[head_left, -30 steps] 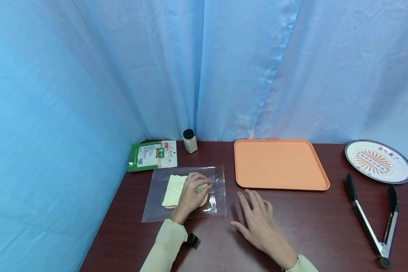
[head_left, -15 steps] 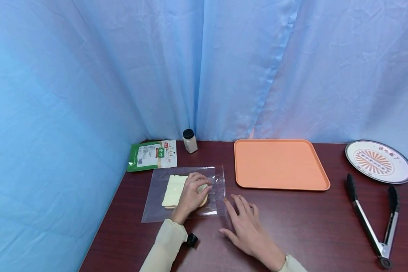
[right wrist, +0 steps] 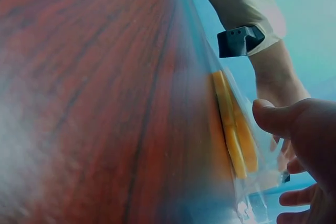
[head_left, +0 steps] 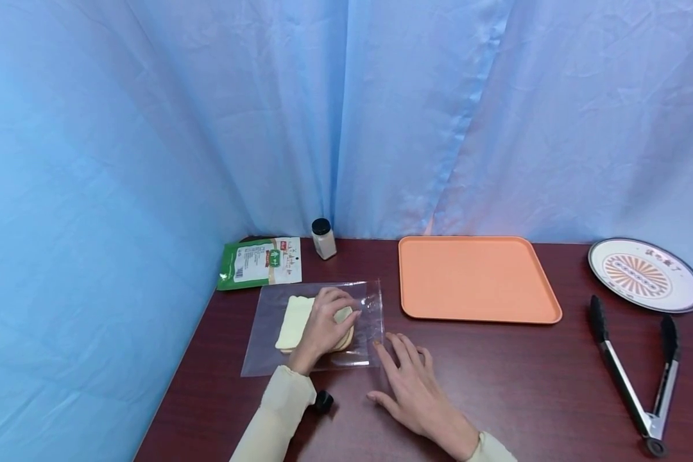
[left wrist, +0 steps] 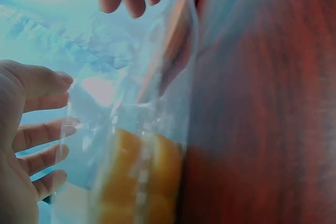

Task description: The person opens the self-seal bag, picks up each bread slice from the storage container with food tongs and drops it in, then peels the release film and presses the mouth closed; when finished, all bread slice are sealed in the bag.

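Note:
A clear plastic bag (head_left: pixel 265 327) lies on the table with stacked pale bread slices (head_left: pixel 295 324) inside; their brown crusts show edge-on in the left wrist view. My left hand (head_left: pixel 326 324) arches over the bread and pinches the bag's upper film between thumb and forefinger, its other fingers loosely bent. Film rises toward these fingertips in the left wrist view. My right hand (head_left: pixel 410 388) has its fingers spread, fingertips right at the bag's right-hand edge, and holds nothing. Part of the bread is hidden beneath the left hand.
Behind the bag lie a green and white packet (head_left: pixel 260 263) and a black-capped jar (head_left: pixel 324 239). An orange tray (head_left: pixel 479 279) sits at the back middle. Tongs (head_left: pixel 632 385) and a patterned plate (head_left: pixel 647 274) are on the right. Blue curtains (head_left: pixel 381 115) border the table's back and left.
My right hand has moved left from below the tray to the bag's right edge. The left hand has stayed at the same spot on the bag.

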`<state>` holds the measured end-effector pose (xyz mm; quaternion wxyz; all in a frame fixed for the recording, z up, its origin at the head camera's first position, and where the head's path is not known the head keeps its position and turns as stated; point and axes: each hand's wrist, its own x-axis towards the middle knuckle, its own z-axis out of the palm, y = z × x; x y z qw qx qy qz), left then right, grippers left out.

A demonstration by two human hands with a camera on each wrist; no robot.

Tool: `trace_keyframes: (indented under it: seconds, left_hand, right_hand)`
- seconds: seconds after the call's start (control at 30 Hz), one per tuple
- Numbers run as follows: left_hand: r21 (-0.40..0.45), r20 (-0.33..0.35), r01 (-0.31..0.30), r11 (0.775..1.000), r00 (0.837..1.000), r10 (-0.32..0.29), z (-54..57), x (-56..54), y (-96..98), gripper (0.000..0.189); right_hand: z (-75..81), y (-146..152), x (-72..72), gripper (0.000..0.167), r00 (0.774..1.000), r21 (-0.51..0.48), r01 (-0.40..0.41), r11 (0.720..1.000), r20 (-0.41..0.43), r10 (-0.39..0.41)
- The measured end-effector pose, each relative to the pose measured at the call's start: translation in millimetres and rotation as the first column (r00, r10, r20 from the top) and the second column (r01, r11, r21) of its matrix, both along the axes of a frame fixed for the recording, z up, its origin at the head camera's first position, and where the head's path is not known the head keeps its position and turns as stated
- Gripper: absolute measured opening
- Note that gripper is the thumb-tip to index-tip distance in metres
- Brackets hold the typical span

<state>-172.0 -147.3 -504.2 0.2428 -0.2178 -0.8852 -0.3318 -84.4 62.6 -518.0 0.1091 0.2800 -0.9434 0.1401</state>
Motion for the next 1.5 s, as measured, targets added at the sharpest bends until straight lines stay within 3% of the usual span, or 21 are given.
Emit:
trace_keyframes:
  seconds: [0.13,0.27,0.57,0.7,0.87,0.97,1.23,1.5]
  left_hand:
    - [0.003,0.048,-0.003,1.000,0.999,0.003,10.0,-5.0,-1.9,0.015]
    - [-0.025,0.148,-0.020,0.999,0.989,0.024,20.5,-13.4,-3.2,0.022]
    - [-0.100,0.304,0.007,0.995,0.952,0.023,31.5,-37.6,-1.4,0.029]
    - [-0.113,0.372,0.018,0.993,0.928,0.026,33.2,-47.4,2.1,0.034]
    - [-0.147,0.471,0.021,0.989,0.881,0.051,32.8,-59.7,6.4,0.039]
    - [-0.171,0.504,0.034,0.985,0.862,0.058,29.0,-66.8,7.4,0.040]
    - [-0.153,0.557,0.091,0.984,0.830,0.010,14.2,-78.5,7.5,0.040]
    - [-0.162,0.594,0.102,0.982,0.804,0.014,13.1,-83.8,15.3,0.039]
  right_hand:
    - [0.9,0,-4.9,0.083,1.000,-0.029,0.004,1.000,-0.016,-0.005]
    - [2.9,0,-13.9,0.081,0.999,-0.046,0.026,0.999,-0.041,-0.028]
    - [13.6,5,-43.6,0.075,0.996,-0.090,0.077,0.993,-0.044,-0.081]
    - [17.0,8,-59.4,0.071,0.994,-0.134,0.093,0.987,-0.041,-0.099]
    - [19.3,7,-80.9,0.067,0.993,-0.176,0.114,0.978,-0.009,-0.117]
    - [18.7,6,-93.1,0.064,0.992,-0.190,0.126,0.974,0.008,-0.127]
    - [15.8,0,-121.1,0.056,0.988,-0.221,0.150,0.964,0.070,-0.138]
    - [13.4,-5,-142.2,0.052,0.981,-0.172,0.158,0.972,0.139,-0.135]
